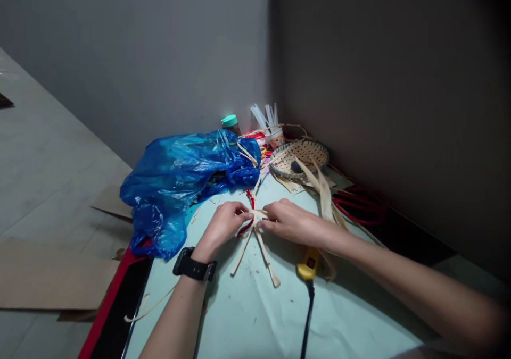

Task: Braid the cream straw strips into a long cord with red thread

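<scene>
My left hand (223, 225) and my right hand (289, 222) meet over a small bundle of pale bamboo strips (255, 242) crossed on the light green table cover (255, 316). Both hands pinch the strips where they cross, fingertips pressed together. A red strip (248, 218) runs through the same crossing. Two strip ends splay out toward me below the hands. A black watch (194, 267) sits on my left wrist.
A crumpled blue plastic bag (179, 175) lies at the left of the hands. A woven bamboo basket (299, 157), a cup of white sticks (273, 130) and a green-capped jar (230, 122) stand at the back. A yellow tool with black cord (307, 266) lies near my right forearm. Cardboard (48, 274) lies on the floor.
</scene>
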Action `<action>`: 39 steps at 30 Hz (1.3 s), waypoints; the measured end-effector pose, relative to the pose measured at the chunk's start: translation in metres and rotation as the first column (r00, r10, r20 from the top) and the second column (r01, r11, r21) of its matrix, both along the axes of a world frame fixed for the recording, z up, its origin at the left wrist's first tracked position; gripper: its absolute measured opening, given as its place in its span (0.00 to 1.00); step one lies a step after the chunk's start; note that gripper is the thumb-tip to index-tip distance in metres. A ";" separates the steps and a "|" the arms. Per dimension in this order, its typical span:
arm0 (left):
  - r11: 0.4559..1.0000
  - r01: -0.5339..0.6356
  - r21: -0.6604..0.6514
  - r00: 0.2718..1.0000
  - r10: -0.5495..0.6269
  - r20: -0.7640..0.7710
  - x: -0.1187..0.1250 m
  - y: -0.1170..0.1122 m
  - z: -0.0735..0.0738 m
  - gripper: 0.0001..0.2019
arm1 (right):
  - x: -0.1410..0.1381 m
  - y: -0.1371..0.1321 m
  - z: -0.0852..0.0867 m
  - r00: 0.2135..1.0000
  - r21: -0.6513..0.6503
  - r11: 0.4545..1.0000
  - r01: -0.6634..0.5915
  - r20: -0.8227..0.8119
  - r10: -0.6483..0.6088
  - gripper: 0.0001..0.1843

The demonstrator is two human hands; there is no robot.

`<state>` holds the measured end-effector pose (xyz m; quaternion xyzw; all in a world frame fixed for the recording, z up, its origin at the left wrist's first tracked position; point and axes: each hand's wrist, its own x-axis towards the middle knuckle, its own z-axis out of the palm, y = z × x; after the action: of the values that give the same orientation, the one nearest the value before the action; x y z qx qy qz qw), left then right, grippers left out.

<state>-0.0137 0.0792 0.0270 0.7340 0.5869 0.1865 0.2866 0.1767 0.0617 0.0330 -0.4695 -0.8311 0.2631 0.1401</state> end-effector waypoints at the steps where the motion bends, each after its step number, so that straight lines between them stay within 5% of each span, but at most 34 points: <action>1: 1.000 0.012 -0.022 1.000 -0.012 0.005 -0.001 -0.001 -0.002 0.08 | -0.003 -0.004 -0.004 1.000 -0.012 1.000 -0.003 0.014 0.004 0.17; 6: 0.995 0.035 -0.089 0.997 -0.029 0.074 -0.002 -0.006 -0.014 0.08 | -0.011 -0.014 -0.019 0.998 -0.025 1.000 -0.012 0.067 0.014 0.13; 12: 0.984 0.074 -0.160 0.980 -0.042 0.196 0.000 -0.014 -0.015 0.07 | -0.002 -0.007 -0.018 1.000 -0.110 0.994 0.014 -0.015 -0.016 0.11; 20: 0.953 -0.087 -0.291 0.860 0.220 0.461 0.003 -0.023 0.004 0.08 | 0.012 0.008 -0.021 0.915 -0.406 0.900 -0.161 -0.403 -0.018 0.09; 28: 0.807 0.067 -0.587 0.650 0.411 0.639 0.008 -0.026 -0.018 0.12 | 0.014 0.007 -0.013 0.942 -0.308 0.941 -0.139 -0.335 0.029 0.08; 32: 0.816 0.094 -0.570 0.617 0.402 0.677 0.011 -0.026 -0.019 0.07 | 0.016 0.006 -0.010 0.957 -0.268 0.954 -0.134 -0.286 0.053 0.09; 39: 0.880 0.073 -0.469 0.658 0.311 0.686 0.013 -0.031 -0.015 0.05 | 0.015 0.003 -0.005 0.969 -0.258 0.963 -0.080 -0.245 0.015 0.11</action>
<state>-0.0003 0.0486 0.0119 0.4623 0.4928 0.3449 0.6516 0.1915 0.0648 0.0285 -0.4282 -0.7762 0.4307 0.1692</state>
